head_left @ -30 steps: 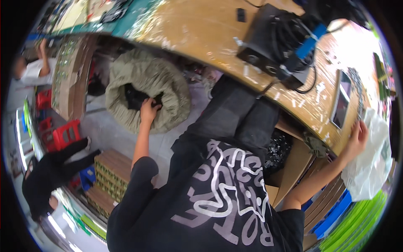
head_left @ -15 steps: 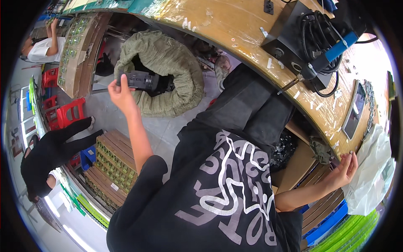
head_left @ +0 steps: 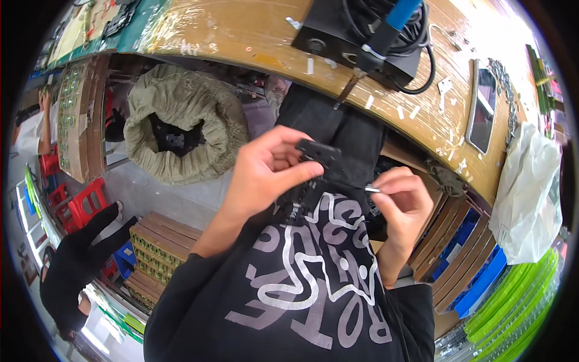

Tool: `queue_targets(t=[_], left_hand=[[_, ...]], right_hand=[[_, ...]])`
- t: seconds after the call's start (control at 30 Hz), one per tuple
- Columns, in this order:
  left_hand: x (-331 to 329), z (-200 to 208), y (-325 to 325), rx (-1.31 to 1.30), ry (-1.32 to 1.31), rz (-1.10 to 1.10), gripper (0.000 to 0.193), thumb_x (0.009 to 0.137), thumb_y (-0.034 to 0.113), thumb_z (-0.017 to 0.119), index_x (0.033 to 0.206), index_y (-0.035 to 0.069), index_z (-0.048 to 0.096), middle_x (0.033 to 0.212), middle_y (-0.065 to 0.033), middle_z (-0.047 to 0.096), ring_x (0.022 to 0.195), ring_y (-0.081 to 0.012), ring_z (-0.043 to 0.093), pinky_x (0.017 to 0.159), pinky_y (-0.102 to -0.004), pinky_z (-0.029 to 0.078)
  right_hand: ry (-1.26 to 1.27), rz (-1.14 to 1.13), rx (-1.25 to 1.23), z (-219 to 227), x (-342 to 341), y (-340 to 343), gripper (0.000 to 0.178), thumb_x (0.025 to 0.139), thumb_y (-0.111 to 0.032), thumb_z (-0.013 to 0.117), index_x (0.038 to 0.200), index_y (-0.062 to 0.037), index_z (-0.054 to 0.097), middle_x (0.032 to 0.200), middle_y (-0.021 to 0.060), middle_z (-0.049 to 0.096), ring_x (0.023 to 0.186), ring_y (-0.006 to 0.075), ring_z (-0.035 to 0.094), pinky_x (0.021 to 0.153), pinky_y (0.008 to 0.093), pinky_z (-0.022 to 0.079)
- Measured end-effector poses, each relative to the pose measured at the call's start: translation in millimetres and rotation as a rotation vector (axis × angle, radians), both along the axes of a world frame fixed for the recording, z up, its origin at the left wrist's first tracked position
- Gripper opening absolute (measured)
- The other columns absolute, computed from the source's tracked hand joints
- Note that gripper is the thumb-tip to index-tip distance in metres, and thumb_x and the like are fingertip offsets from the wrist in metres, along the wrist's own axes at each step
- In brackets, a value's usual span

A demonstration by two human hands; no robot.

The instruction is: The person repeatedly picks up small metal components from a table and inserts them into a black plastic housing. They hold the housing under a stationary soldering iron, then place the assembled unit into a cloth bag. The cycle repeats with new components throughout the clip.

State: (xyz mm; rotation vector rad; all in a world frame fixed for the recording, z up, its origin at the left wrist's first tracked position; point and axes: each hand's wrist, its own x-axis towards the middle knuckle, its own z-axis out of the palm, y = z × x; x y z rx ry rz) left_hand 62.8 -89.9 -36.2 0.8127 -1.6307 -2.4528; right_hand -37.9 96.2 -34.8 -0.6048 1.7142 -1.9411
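Observation:
In front of my chest, my left hand [head_left: 259, 175] grips a black plastic part [head_left: 321, 155] between thumb and fingers. The part is flat and dark; its lower portion blends into my black shirt, so its full outline is hard to tell. To the right, my right hand [head_left: 405, 202] pinches a small whitish strip [head_left: 372, 189] between thumb and forefinger. The strip's tip points toward the black part, with a small gap between them. Left of my knees stands a rolled-down green woven sack [head_left: 223, 120] with dark parts [head_left: 175, 140] inside.
On the wooden bench [head_left: 241, 51] are a black box [head_left: 329, 36] with coiled cable, a blue-handled soldering iron [head_left: 392, 21], a phone [head_left: 482, 108] and scattered white strips. A white plastic bag [head_left: 528, 193] hangs at the right edge. Stacked cardboard trays [head_left: 157, 241] and a red stool [head_left: 88, 203] stand left.
My left hand has brought the black part from over the sack to my chest. My right hand has come in from the bench's right edge, with the whitish strip now visible in its fingertips.

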Motion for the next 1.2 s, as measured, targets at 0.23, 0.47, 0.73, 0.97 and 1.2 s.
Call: queue_targets(t=[0.23,0.47,0.73,0.97,1.2], left_hand=[[-10,3,29,-0.035,0.041,0.093,0.024,0.072,-0.002,0.064,0.088,-0.001,0.046,0.081,-0.0066,0.059,0.070,-0.0058,0.055,0.060,-0.0171,0.043],[-7,-5,25,0.035,0.229,0.479,0.028,0.073,-0.003,0.063,0.078,0.005,0.037,0.077,-0.0043,0.053,0.067,-0.0058,0.049,0.061,-0.0187,0.042],[1,-6,25,-0.038,0.333,0.396,0.030,0.071,-0.001,0.066,0.080,0.005,0.038,0.076,-0.0049,0.055,0.066,-0.0062,0.050,0.063,-0.0188,0.042],[3,-4,25,-0.104,0.293,0.362,0.030,0.072,-0.001,0.063,0.081,0.009,0.036,0.077,-0.0011,0.046,0.068,-0.0079,0.043,0.065,-0.0212,0.036],[6,-13,27,-0.036,0.402,0.449,0.033,0.069,0.000,0.068,0.083,0.004,0.039,0.079,-0.0073,0.054,0.069,-0.0091,0.052,0.068,-0.0222,0.043]], right_hand=[[-0.024,0.077,0.081,3,0,-2,0.016,0.064,0.010,0.063,0.075,0.0021,0.054,0.083,0.0128,0.056,0.074,0.0157,0.053,0.065,0.0244,0.042],[0.000,-0.191,-0.017,-9,-2,4,0.016,0.065,0.009,0.062,0.075,0.0004,0.054,0.098,0.0132,0.052,0.085,0.0177,0.050,0.077,0.0290,0.039],[-0.182,-0.084,-0.107,-4,-5,1,0.013,0.069,0.009,0.060,0.076,0.0019,0.053,0.095,0.0145,0.053,0.086,0.0183,0.053,0.074,0.0283,0.044],[-0.253,-0.066,-0.124,-4,-3,2,0.012,0.070,0.009,0.059,0.076,0.0020,0.051,0.090,0.0157,0.055,0.085,0.0187,0.054,0.073,0.0274,0.044],[-0.270,-0.087,-0.170,-8,-1,0,0.013,0.071,0.010,0.057,0.075,0.0011,0.050,0.089,0.0169,0.057,0.085,0.0197,0.055,0.076,0.0297,0.044]])
